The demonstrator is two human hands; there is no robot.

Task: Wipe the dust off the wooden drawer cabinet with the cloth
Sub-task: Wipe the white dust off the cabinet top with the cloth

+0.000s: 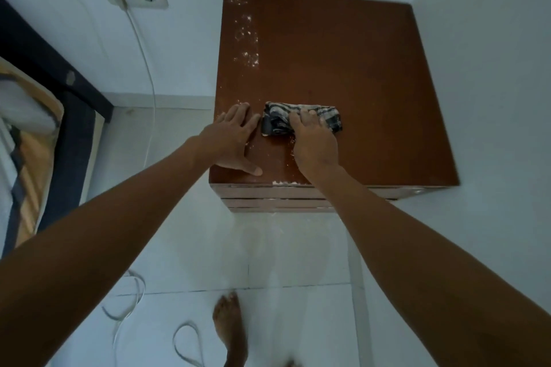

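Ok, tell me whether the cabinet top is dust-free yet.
No, white dust still speckles the far left of the cabinet top, beyond the cloth under the right hand.

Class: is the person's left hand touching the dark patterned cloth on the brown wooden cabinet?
Apart. The head view shows bare cabinet top between left hand and cloth.

- I can read no text, label, brand, number or sign anywhere.
- The top of my wooden drawer cabinet (343,68) is bare brown wood, unmarked to every edge.
- The cloth (301,119) near its front edge shows only a dark-and-white pattern, no lettering.
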